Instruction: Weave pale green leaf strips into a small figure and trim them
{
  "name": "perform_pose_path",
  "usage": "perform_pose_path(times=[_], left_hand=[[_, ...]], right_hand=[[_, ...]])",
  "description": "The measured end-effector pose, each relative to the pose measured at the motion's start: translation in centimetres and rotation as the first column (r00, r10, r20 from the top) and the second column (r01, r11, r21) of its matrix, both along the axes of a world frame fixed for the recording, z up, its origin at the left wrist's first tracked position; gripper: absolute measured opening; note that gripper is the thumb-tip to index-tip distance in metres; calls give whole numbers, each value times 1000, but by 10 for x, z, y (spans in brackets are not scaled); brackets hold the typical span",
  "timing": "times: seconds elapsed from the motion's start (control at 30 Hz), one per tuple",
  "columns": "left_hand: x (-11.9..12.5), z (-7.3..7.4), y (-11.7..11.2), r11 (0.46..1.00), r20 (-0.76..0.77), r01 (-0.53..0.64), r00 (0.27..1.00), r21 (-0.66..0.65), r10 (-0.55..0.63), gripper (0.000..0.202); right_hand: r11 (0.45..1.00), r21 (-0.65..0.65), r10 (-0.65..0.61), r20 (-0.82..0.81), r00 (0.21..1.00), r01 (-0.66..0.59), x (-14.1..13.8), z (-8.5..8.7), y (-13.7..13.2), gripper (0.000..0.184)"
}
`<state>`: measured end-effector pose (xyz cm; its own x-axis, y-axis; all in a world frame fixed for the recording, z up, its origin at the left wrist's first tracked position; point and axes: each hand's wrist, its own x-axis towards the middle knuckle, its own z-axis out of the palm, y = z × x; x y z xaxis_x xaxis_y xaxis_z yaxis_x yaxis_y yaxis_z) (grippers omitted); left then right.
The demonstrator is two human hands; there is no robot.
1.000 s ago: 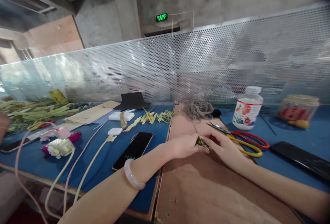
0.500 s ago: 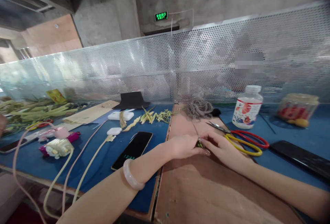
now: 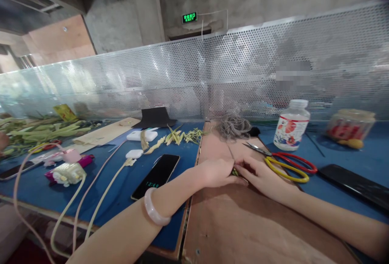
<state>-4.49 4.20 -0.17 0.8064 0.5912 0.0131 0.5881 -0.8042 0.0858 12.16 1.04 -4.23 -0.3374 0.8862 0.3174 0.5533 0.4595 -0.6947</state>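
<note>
My left hand (image 3: 219, 173) and my right hand (image 3: 257, 173) meet over the bare wooden board, fingertips pinched together. Between them is a small dark green and yellow woven-looking piece (image 3: 235, 172), mostly covered by my fingers; its exact kind cannot be made out. A thin grey cord (image 3: 230, 151) runs from the fingertips back toward a loose tangle of grey cord (image 3: 234, 128). Just right of my right hand lie scissors (image 3: 293, 162) with red and yellow handles, blades pointing left.
A black phone (image 3: 156, 177) lies left of the board, another dark phone (image 3: 354, 183) at the right. Behind the scissors stand a clear bottle (image 3: 291, 126) and a jar (image 3: 351, 126). Charging cables, yellow-green braided strips (image 3: 174, 137) and a perforated metal screen (image 3: 170, 81) are around. Another person's hand shows far left.
My hands stay in nearly the same place, with small finger movements. Less of the green and yellow piece shows between them now.
</note>
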Motion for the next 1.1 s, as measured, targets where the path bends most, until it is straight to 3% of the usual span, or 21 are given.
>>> perform_pose_path(times=[1.1], left_hand=[[-3, -2, -8, 1000, -6, 9, 1000, 26, -9, 64]], right_hand=[[1000, -14, 10, 101, 995, -9, -1, 3, -8, 23]])
